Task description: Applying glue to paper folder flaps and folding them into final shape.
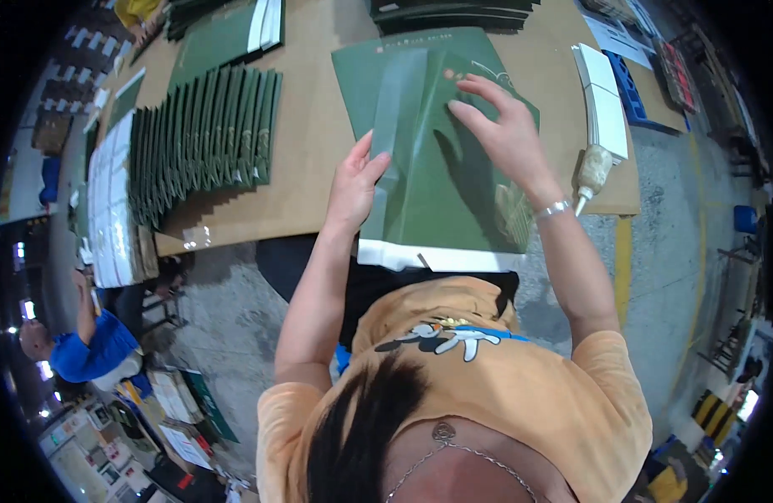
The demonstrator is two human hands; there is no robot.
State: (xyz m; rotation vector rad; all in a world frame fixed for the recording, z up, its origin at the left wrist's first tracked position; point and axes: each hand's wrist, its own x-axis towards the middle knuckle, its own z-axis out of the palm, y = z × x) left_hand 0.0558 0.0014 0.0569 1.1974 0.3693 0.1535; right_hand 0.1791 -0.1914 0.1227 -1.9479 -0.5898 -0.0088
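A green printed paper bag sheet, creased lengthwise with a white strip on its near edge, overhangs the table's front edge. My left hand pinches its left edge, the thumb on top and the other fingers partly hidden. Over the upper right of the sheet is my right hand, fingers stretched and apart, casting a shadow on it. Whether those fingertips touch the paper I cannot tell. Beneath lies another green sheet, its far part showing.
A row of folded green paper bags stands on the table at left, beside a white-wrapped stack. To the right are a stack of white strips and a glue bottle. A person in blue is at far left.
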